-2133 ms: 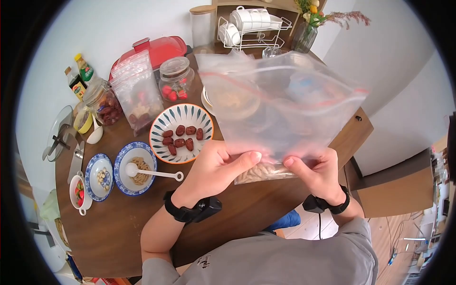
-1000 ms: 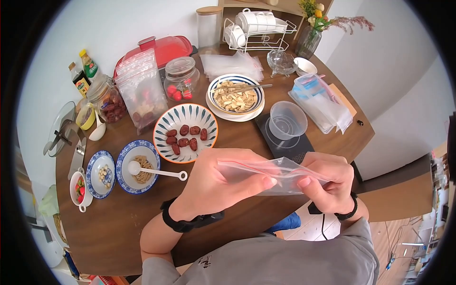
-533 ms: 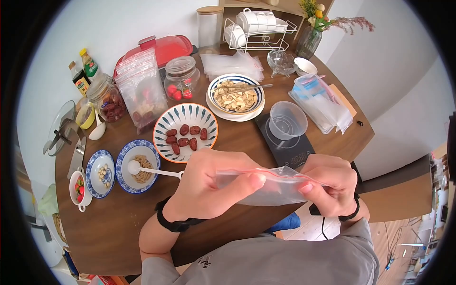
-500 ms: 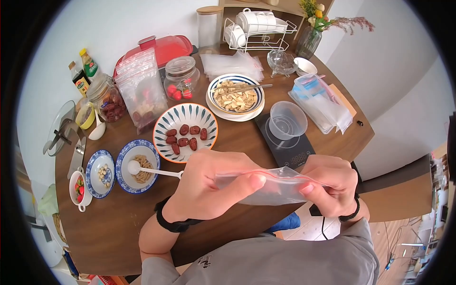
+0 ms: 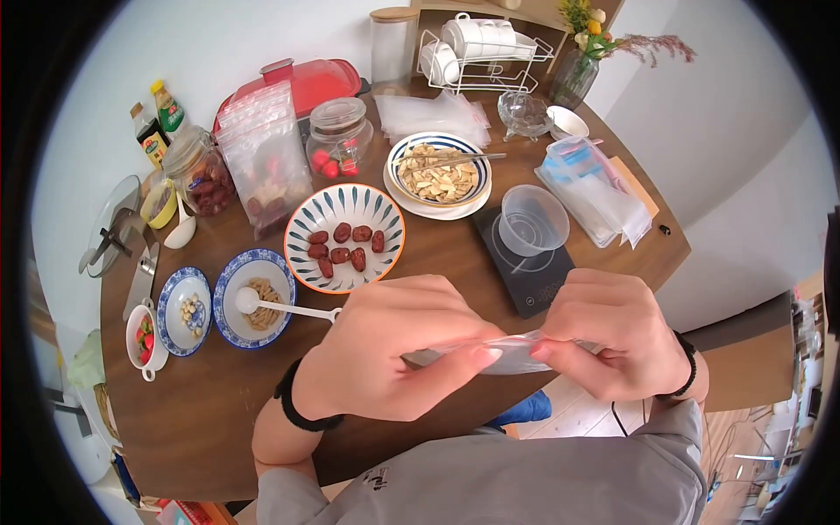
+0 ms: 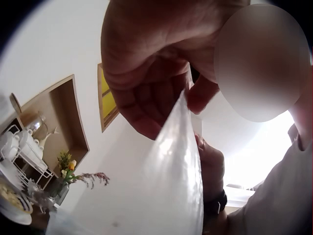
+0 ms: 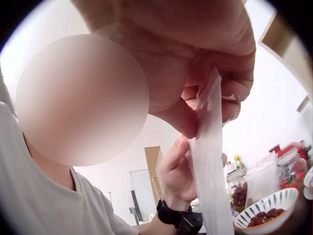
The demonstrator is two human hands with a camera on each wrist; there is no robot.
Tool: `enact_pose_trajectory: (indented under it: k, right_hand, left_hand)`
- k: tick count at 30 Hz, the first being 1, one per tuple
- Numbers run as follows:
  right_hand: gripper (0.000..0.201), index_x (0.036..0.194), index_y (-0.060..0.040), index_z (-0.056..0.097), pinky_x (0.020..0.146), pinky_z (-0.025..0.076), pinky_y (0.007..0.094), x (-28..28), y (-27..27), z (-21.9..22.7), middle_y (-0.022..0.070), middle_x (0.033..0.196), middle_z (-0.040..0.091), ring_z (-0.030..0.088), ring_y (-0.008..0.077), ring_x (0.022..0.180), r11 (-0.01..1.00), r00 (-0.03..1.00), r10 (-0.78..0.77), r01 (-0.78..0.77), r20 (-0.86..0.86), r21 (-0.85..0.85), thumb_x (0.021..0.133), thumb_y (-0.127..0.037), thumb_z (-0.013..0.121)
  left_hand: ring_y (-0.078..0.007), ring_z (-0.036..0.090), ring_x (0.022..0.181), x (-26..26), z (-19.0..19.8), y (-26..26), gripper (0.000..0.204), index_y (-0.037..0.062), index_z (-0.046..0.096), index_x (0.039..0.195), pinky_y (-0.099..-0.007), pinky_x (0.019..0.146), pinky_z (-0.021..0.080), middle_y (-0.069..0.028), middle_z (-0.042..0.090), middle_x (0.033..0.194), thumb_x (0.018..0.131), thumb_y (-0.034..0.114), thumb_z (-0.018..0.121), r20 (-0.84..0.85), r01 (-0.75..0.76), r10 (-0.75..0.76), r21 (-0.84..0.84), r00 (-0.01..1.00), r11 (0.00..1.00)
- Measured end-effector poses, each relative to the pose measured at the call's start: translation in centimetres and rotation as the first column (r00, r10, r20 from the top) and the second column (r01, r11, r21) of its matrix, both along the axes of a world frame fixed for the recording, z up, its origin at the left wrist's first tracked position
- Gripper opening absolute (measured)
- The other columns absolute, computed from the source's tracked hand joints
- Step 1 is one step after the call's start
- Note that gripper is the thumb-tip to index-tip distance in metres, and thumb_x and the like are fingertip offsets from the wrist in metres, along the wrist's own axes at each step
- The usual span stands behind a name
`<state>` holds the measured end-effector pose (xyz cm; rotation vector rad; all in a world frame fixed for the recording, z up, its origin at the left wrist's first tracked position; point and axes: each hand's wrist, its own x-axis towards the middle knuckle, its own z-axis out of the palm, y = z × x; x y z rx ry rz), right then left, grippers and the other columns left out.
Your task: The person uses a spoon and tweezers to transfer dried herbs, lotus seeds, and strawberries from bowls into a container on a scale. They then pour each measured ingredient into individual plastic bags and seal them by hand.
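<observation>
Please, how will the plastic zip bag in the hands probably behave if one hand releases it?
The plastic zip bag would probably sag floppily, since its thin film creases between the left hand and the right hand. Its shiny surface may also feel slippery.

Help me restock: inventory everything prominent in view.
held bag: 1, clear, front
filled pouches: several, clear, back left
dates: 8, red, central bowl
blue-rimmed dishes: 3, white, left and back
handled dish: 1, white, left
jars: 3, clear, back
bottles: 2, dark/green, back left
cookware: 1, red, back
appliance: 1, black, right
tub: 1, clear, on appliance
vase: 1, grey, back right
left grip: 1, bare, pinching bag
right grip: 1, bare, pinching bag
</observation>
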<state>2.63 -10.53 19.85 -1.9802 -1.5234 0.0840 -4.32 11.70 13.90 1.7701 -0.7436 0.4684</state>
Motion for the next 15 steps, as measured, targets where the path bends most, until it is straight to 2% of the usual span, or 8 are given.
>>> enact_pose_trajectory:
  k: [1,3,7,9,10,11,13,15]
  right_hand:
    - [0.012,0.073,-0.0048,0.062,0.05,0.037,0.0339,0.1,-0.1,0.0,0.0062,0.065,0.059,0.052,0.0231,0.057,1.0,1.0,0.002,-0.002,0.0,-0.001,0.075,-0.003,0.074]
    - [0.014,0.075,-0.0047,0.06,0.049,0.036,0.0369,0.2,-0.2,0.0,0.0049,0.061,0.049,0.046,0.024,0.054,0.997,0.998,0.057,-0.059,-0.04,-0.054,0.079,-0.008,0.073]
    - [0.015,0.074,-0.0044,0.058,0.048,0.036,0.0372,-0.2,0.7,0.1,0.0052,0.061,0.048,0.045,0.0246,0.053,0.991,0.992,0.108,-0.112,-0.065,-0.072,0.079,-0.009,0.073]
    - [0.016,0.073,-0.0043,0.057,0.047,0.036,0.0367,-0.2,0.9,-0.2,0.0055,0.062,0.049,0.046,0.0244,0.053,0.969,0.967,0.24,-0.234,0.087,-0.078,0.077,-0.009,0.073]
    - [0.018,0.071,-0.0044,0.056,0.047,0.036,0.036,-0.3,1.0,-0.1,0.0057,0.063,0.048,0.045,0.0238,0.053,0.963,0.954,0.268,-0.263,0.134,-0.055,0.076,-0.009,0.073]
    - [0.018,0.071,-0.0044,0.056,0.047,0.036,0.036,-0.5,1.1,0.1,0.0057,0.063,0.048,0.045,0.0238,0.053,0.955,0.946,0.296,-0.292,0.13,-0.05,0.076,-0.009,0.073]
    - [0.02,0.069,-0.0048,0.056,0.046,0.035,0.0347,-0.8,0.9,0.2,0.0051,0.063,0.047,0.044,0.0225,0.052,0.958,0.942,0.283,-0.269,0.179,-0.097,0.075,-0.01,0.074]
    - [0.024,0.066,-0.0053,0.054,0.046,0.034,0.0333,-0.7,0.9,0.0,0.0048,0.061,0.046,0.044,0.0213,0.051,0.958,0.942,0.285,-0.276,0.18,-0.071,0.074,-0.014,0.076]
  left_hand:
    - [-0.0218,0.061,0.063,-0.1,-0.1,0.1,0.01,-0.0012,0.073,0.086,-0.0299,0.057,0.047,-0.0101,0.067,0.071,0.076,-0.002,0.069,0.0,-0.002,0.002,-0.001,1.0,1.0]
    - [-0.0223,0.059,0.062,-0.2,-0.4,0.1,0.006,-0.001,0.072,0.082,-0.0311,0.056,0.046,-0.0089,0.066,0.07,0.076,0.0,0.071,0.045,0.014,-0.017,0.059,0.999,0.998]
    - [-0.0238,0.057,0.06,-0.2,-1.0,-0.6,0.007,-0.0006,0.071,0.082,-0.0323,0.054,0.045,-0.0086,0.065,0.07,0.077,0.003,0.073,0.128,0.027,-0.039,0.1,0.991,0.995]
    - [-0.0248,0.057,0.061,-0.1,-1.1,-0.6,0.01,-0.0004,0.07,0.085,-0.0333,0.055,0.045,-0.0094,0.065,0.073,0.078,0.005,0.074,0.195,0.124,-0.138,0.082,0.971,0.989]
    - [-0.0242,0.058,0.065,-0.2,-1.0,-0.4,0.012,-0.0001,0.069,0.09,-0.0331,0.059,0.045,-0.01,0.065,0.078,0.08,0.006,0.073,0.176,0.169,-0.18,0.076,0.968,0.983]
    - [-0.0242,0.058,0.065,-0.4,-0.9,-0.2,0.012,-0.0001,0.069,0.09,-0.0331,0.059,0.045,-0.01,0.065,0.078,0.08,0.006,0.073,0.171,0.14,-0.151,0.08,0.974,0.987]
    - [-0.0231,0.059,0.067,-0.6,-0.6,0.0,0.014,-0.0004,0.069,0.093,-0.0333,0.061,0.045,-0.0092,0.064,0.079,0.082,0.008,0.072,0.133,0.225,-0.236,0.093,0.963,0.97]
    - [-0.0221,0.058,0.067,-0.8,-1.0,-0.1,0.014,0.0004,0.068,0.092,-0.0333,0.061,0.044,-0.0073,0.062,0.078,0.083,0.01,0.072,0.178,0.193,-0.211,0.112,0.961,0.975]
